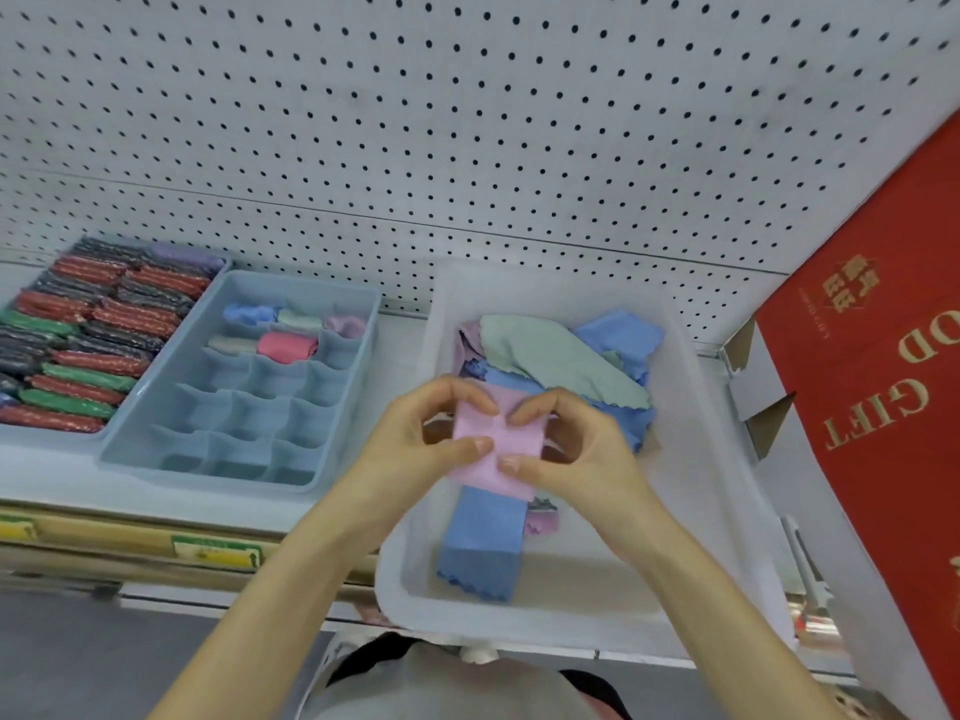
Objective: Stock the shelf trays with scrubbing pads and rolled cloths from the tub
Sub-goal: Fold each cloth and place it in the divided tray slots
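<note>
Step in hand: rolling one pink cloth (493,439) into a bundle small enough for a tray cell, as I judge it.
Left hand (415,439): closed on the cloth, thumb and fingers pinching its left side.
Right hand (571,449): gripping the cloth's right side the same way, fingertips meeting the left hand's at the top.
Pink cloth: held in the air over the clear tub (717,459), folded to a strip, not yet a tight roll.
Tub: on the shelf (52,470), just right of the divided tray (254,407); loose green cloth (556,356) and blue cloth (483,543) lie in it.
Divided tray: rolled cloths (288,345) fill cells in the two back rows; the nearer rows are bare.
Scrubbing pads (93,335): packed in the tray at far left.
Doing it well: keep the edges aligned, roll firmly with both thumbs, and hold the loose end down until it is wedged in the next free cell, or it will likely spring open.
</note>
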### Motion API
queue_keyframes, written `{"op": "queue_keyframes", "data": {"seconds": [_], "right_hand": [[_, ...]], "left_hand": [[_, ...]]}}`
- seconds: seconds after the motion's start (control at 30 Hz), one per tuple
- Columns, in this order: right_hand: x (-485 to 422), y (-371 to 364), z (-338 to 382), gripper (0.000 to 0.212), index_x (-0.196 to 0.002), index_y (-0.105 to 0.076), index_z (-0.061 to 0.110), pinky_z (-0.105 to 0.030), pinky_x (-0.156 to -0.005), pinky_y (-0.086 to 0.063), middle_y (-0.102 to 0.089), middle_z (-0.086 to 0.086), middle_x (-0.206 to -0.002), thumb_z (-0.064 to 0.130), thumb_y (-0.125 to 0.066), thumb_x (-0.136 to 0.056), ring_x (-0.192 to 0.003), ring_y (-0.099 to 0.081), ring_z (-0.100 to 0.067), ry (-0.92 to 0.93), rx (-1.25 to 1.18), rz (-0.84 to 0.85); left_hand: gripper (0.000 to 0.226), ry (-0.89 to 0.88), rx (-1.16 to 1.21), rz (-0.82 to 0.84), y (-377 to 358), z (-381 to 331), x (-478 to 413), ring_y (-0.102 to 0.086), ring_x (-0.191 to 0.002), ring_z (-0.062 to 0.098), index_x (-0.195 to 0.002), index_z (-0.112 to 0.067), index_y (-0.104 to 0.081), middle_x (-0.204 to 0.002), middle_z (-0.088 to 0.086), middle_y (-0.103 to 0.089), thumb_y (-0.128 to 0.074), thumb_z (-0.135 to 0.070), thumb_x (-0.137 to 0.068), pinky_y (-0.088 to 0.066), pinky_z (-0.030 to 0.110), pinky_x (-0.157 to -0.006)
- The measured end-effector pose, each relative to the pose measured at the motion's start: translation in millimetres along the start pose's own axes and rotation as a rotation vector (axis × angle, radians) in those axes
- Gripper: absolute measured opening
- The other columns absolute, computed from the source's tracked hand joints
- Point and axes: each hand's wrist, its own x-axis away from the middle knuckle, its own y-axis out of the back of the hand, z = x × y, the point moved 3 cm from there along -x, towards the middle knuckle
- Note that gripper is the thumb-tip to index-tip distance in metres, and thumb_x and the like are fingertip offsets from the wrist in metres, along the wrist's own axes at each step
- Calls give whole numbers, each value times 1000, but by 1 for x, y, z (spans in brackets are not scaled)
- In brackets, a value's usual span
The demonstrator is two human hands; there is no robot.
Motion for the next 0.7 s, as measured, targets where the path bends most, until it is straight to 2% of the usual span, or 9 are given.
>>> {"op": "queue_keyframes", "data": {"seconds": [0.1,0.2,0.27,0.33,0.4,0.47,0.57,0.63,0.7], "right_hand": [[-9,-22,8,39,-88,-64,28,-43,-77,-55,-66,3,-101,-2,-70,-63,-95,-62,-22,39,-83,24],[-22,-44,16,49,-98,-64,28,-47,-81,-54,-64,1,-111,-9,-64,-67,-103,-59,-29,57,-73,77],[-31,-63,21,55,-102,-62,32,-49,-82,-52,-63,3,-112,-11,-59,-67,-104,-57,-32,71,-16,141],[-39,-84,27,61,-108,-60,35,-49,-80,-51,-62,3,-111,-9,-57,-66,-102,-56,-32,72,33,203],[-47,-103,32,62,-113,-58,35,-44,-77,-52,-61,3,-109,-6,-58,-66,-99,-58,-28,39,31,214],[-55,-115,32,60,-117,-55,30,-33,-75,-55,-63,2,-106,0,-63,-66,-94,-62,-18,-18,-16,125],[-64,-134,26,49,-113,-57,23,-27,-75,-54,-70,-4,-96,11,-75,-70,-88,-66,-17,-134,-112,3],[-67,-148,24,36,-105,-62,15,-24,-70,-53,-72,-4,-91,12,-76,-72,-85,-67,-17,-187,-163,-15],[-72,-161,23,23,-94,-65,10,-26,-73,-53,-72,-5,-90,9,-75,-74,-88,-66,-19,-210,-209,-28]], "left_hand": [[35,13,150,-59,23,-2,2,-65,-89,18,-98,-18,-67,-105,2,-69,-67,-1,-67,-55,30,-74],[55,107,243,-80,45,-6,6,-67,-95,23,-121,-30,-59,-109,11,-69,-71,-1,-76,-56,38,-83],[47,225,231,-87,63,-10,7,-68,-94,23,-127,-28,-53,-108,15,-69,-67,-10,-85,-57,39,-83],[32,317,80,-51,84,-17,7,-69,-91,19,-120,-16,-57,-109,17,-68,-62,-21,-89,-59,33,-78],[26,345,1,-22,105,-19,5,-68,-88,18,-111,-6,-63,-107,19,-69,-60,-22,-91,-59,29,-75],[22,336,46,-56,127,-19,3,-68,-86,18,-106,-3,-66,-103,18,-70,-60,-19,-91,-59,27,-73],[14,319,212,-134,153,-18,0,-70,-84,15,-99,-8,-67,-96,9,-73,-61,-15,-89,-58,25,-72],[21,299,273,-159,167,-15,-3,-70,-86,18,-102,-4,-65,-98,11,-73,-64,-14,-84,-59,28,-73],[36,300,346,-158,178,-12,-4,-69,-91,21,-108,-1,-63,-105,16,-70,-67,-16,-76,-59,33,-78]]}}
